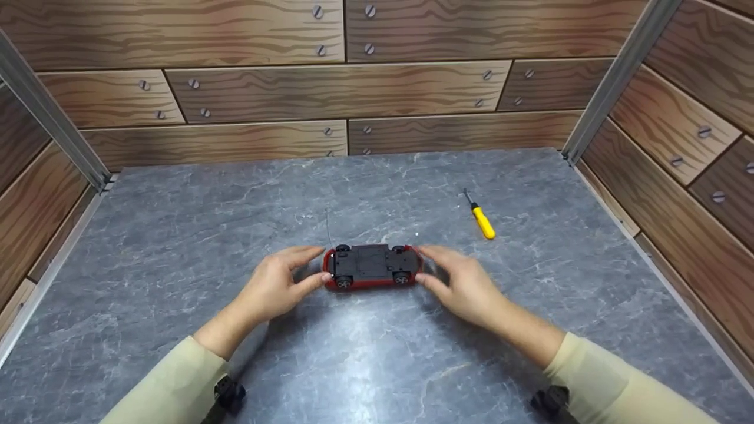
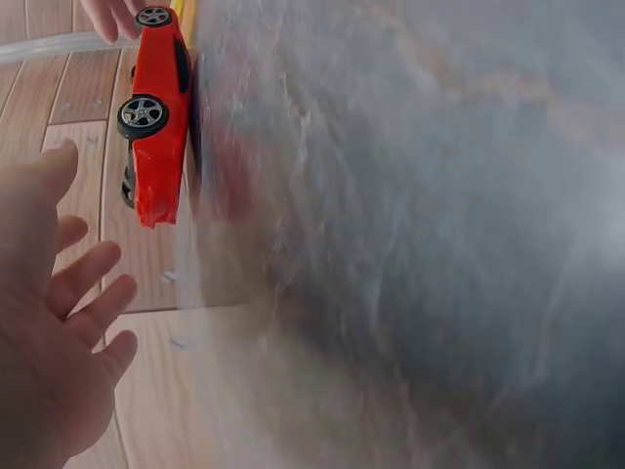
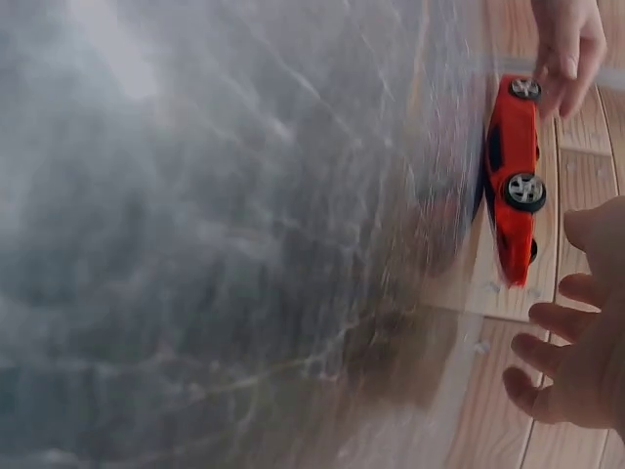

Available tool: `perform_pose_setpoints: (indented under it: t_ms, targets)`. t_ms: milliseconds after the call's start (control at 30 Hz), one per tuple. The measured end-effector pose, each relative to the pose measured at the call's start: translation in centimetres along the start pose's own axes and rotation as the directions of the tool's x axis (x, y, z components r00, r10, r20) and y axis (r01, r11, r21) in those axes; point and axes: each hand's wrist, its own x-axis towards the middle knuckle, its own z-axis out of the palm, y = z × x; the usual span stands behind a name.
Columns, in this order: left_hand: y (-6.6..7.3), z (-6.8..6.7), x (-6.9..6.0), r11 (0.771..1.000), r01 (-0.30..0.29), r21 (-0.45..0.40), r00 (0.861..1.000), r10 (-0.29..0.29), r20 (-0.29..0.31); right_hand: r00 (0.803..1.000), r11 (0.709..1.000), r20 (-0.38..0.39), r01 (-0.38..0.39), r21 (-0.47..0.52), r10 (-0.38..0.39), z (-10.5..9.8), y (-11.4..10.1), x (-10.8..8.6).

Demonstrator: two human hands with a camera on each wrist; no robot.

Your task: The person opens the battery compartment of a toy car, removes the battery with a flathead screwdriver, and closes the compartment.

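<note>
A red toy car (image 1: 371,263) lies upside down on the grey tabletop, its black underside and wheels facing up. My left hand (image 1: 272,290) is at the car's left end, thumb and fingers spread to either side of it. Mirroring that, my right hand (image 1: 470,290) is spread around the right end. In the left wrist view a gap shows between the left fingers (image 2: 93,278) and the red car (image 2: 159,147). The right wrist view likewise shows relaxed right fingers (image 3: 557,357) apart from the car (image 3: 515,147).
A yellow-handled screwdriver (image 1: 483,222) lies behind and right of the car, its tip pointing away. Near it are tiny pale specks (image 1: 417,234), too small to identify. Wood-patterned walls (image 1: 353,88) with metal corner posts (image 1: 612,76) enclose the grey marbled table (image 1: 206,212).
</note>
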Motion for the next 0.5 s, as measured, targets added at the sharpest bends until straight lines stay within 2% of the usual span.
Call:
perform_pose_setpoints:
  t_ms: [100,233,367,500]
  targets:
    - [0.0,-0.1,-0.1,0.991,-0.078,0.109,0.996,0.073,0.053,0.998,0.993,0.043,0.039,-0.110,-0.035,0.3,-0.6,-0.6]
    - [0.0,-0.1,-0.2,0.959,-0.177,0.222,0.979,0.149,0.136,0.995,0.977,0.097,0.055,-0.208,-0.036,0.5,-1.4,-1.1]
    - [0.0,0.0,-0.3,0.933,-0.224,0.282,0.963,0.168,0.210,0.992,0.967,0.117,0.072,-0.246,-0.044,0.6,-1.7,-1.4]
    - [-0.1,0.0,-0.4,0.918,-0.251,0.308,0.954,0.179,0.243,0.992,0.963,0.117,0.079,-0.259,-0.050,0.6,-1.8,-1.3]
